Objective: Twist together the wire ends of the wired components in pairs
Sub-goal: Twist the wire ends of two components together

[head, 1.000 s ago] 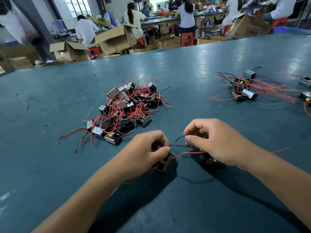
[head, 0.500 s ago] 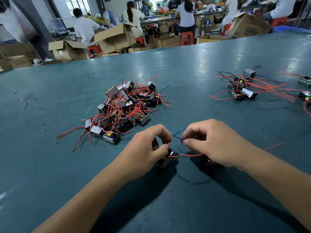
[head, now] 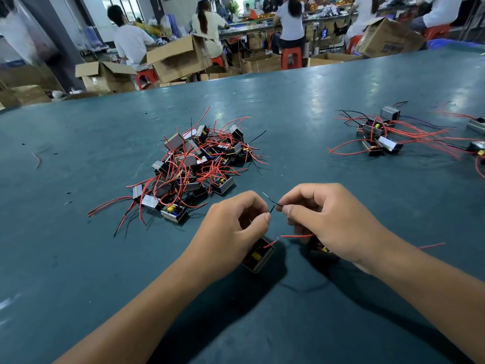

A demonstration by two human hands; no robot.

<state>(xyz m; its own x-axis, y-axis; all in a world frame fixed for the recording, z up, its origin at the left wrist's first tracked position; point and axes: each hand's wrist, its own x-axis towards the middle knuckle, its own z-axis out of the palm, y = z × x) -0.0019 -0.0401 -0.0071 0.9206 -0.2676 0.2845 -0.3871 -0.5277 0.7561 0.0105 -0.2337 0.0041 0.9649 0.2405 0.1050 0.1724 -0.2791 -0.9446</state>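
Observation:
Two small wired components lie on the teal table under my hands: one below my left hand, the other mostly hidden beneath my right hand. A red wire runs between them, its ends joined. My left thumb and forefinger pinch a thin black wire. My right fingertips pinch a second black wire end that crosses it just above the table.
A pile of components with red and black wires lies beyond my left hand. A smaller group of paired components sits at the far right. Cardboard boxes and seated people fill the room behind the table.
Both hands have lifted and drawn closer together. The black wire ends, earlier apart and low near the table, now cross between my fingertips.

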